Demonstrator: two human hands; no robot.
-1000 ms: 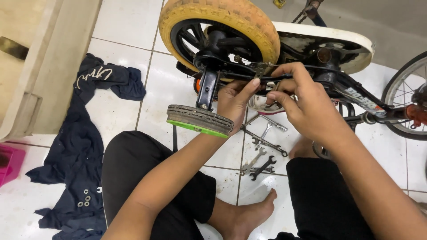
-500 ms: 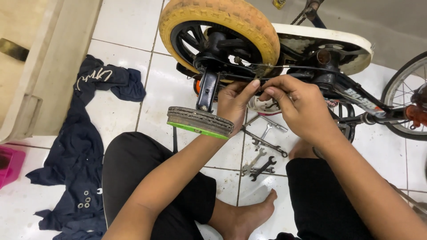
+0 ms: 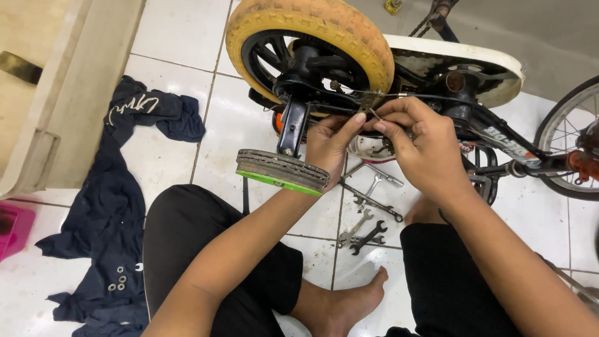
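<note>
A small bicycle lies in front of me, its yellow-tyred rear wheel [image 3: 324, 31] at the top and a white chain guard [image 3: 474, 62] to the right. My left hand [image 3: 331, 146] and my right hand [image 3: 418, 146] meet at the black frame just below the wheel, fingertips pinching a thin metal part [image 3: 373, 113] there. A black bracket [image 3: 292, 128] drops from the axle to a small training wheel [image 3: 284, 171] with a green rim, just left of my left wrist.
Several spanners [image 3: 368, 209] lie on the white tiles between my knees. A dark blue cloth [image 3: 118, 206] is spread at the left, beside a beige cabinet [image 3: 68, 93] and a pink box [image 3: 12, 228]. The front wheel [image 3: 571, 143] shows at the right.
Both hands have shifted slightly upward along the frame, and their fingertips are closer together on the thin metal part.
</note>
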